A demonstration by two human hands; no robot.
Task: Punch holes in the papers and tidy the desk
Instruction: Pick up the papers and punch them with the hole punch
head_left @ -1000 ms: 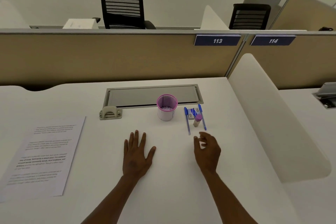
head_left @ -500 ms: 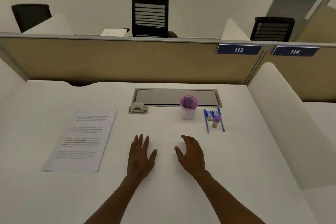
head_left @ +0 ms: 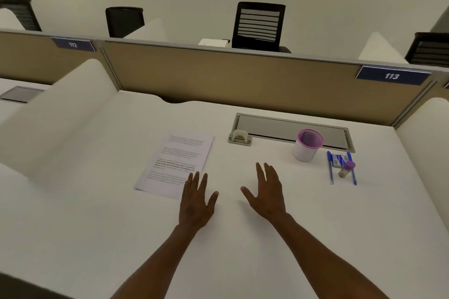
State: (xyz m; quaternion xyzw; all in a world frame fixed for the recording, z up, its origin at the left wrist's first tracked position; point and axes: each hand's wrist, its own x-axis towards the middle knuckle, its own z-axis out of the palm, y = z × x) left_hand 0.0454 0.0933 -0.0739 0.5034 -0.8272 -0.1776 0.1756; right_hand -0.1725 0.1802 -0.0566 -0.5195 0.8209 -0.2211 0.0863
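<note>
A printed sheet of paper [head_left: 178, 162] lies on the white desk [head_left: 121, 226], left of centre. A small grey hole punch [head_left: 240, 138] stands behind it, at the left end of the cable tray. My left hand [head_left: 195, 201] rests flat and open, its fingertips at the paper's near right corner. My right hand [head_left: 267, 192] hovers open beside it, holding nothing. Further right stand a pink-rimmed white pen cup [head_left: 307, 144], two blue pens [head_left: 330, 167], a small packet [head_left: 338, 160] and a purple-capped glue stick [head_left: 347, 169].
A grey cable tray [head_left: 291, 128] is set into the desk's back. A tan partition [head_left: 230, 75] with label 113 closes the far side. White curved dividers [head_left: 68, 114] flank the desk. Black chairs [head_left: 258, 25] stand beyond the partition.
The view has swung left, so the paper now sits near centre. My right hand pulled back from the pens and spread open beside my left hand.
</note>
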